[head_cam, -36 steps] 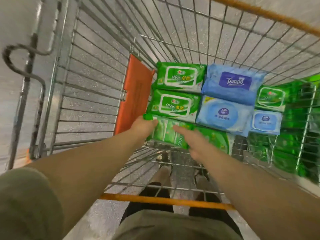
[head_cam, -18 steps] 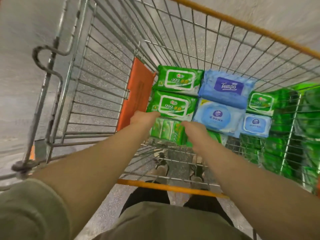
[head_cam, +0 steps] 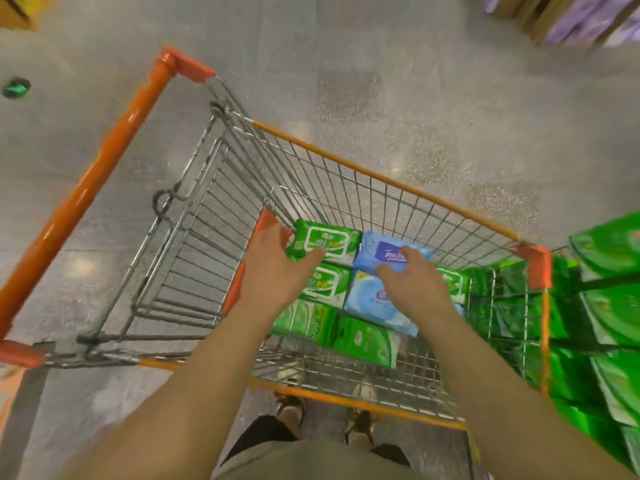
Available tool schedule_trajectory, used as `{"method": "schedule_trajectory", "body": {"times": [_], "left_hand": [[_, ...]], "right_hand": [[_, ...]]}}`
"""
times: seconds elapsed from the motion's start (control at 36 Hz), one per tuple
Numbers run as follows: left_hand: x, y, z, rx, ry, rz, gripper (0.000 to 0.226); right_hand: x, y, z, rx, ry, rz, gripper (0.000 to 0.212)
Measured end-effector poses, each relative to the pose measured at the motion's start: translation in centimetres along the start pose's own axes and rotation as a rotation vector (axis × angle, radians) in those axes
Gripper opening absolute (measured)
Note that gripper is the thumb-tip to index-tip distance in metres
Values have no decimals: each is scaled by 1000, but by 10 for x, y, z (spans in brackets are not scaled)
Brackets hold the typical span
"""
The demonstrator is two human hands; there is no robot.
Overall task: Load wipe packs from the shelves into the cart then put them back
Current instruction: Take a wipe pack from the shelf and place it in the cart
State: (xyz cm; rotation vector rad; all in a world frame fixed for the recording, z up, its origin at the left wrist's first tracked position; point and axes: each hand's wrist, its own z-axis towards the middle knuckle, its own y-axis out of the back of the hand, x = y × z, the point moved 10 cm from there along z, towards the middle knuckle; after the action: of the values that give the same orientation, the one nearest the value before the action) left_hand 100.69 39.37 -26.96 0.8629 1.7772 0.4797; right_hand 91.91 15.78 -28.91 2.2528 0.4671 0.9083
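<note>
Hands reach into wire cart (head_cam: 381,181): left hand (head_cam: 277,268) grips glossy green pack (head_cam: 327,242), right hand (head_cam: 414,280) blue pack (head_cam: 388,252).

"999" on green pack (head_cam: 327,242); "Tempo" on blue pack (head_cam: 389,252)

Head cam, steep down, over cart (head_cam: 384,180)

Open top of the orange-rimmed wire shopping cart (head_cam: 381,178) gives clear access; green and blue wipe packs (head_cam: 367,337) cover its floor, wire walls block the sides.
</note>
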Motion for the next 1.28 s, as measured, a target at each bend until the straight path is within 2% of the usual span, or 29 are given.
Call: {"method": "schedule_trajectory", "body": {"times": [0.11,0.25,0.39,0.5,0.61,0.75,1.0,1.19,1.28], "left_hand": [[-45,25,-16,-5,-149,80,94],[-92,53,-37,-3,-287,123,100],[-132,72,-57,3,-410,128,101],[-166,63,-75,98,-516,132,101],[-199,46,-100,197,-622,182,102],[-235,26,-151,309,-753,203,103],[-283,-22,-283,489,-1006,294,100],[-290,-63,-406,508,-1205,386,104],[-286,-79,-465,525,-1288,406,105]], "right_hand": [[16,45,-25,-55,48,-79,60],[36,97,-60,-164,85,-179,68],[43,142,-103,-314,70,-187,62],[28,166,-139,-412,34,-143,72],[10,186,-182,-510,5,-133,62],[-24,204,-246,-608,-74,-88,53],[-123,226,-384,-780,-306,-42,60],[-196,218,-512,-926,-420,-2,61],[-222,204,-569,-1002,-417,111,47]]}}
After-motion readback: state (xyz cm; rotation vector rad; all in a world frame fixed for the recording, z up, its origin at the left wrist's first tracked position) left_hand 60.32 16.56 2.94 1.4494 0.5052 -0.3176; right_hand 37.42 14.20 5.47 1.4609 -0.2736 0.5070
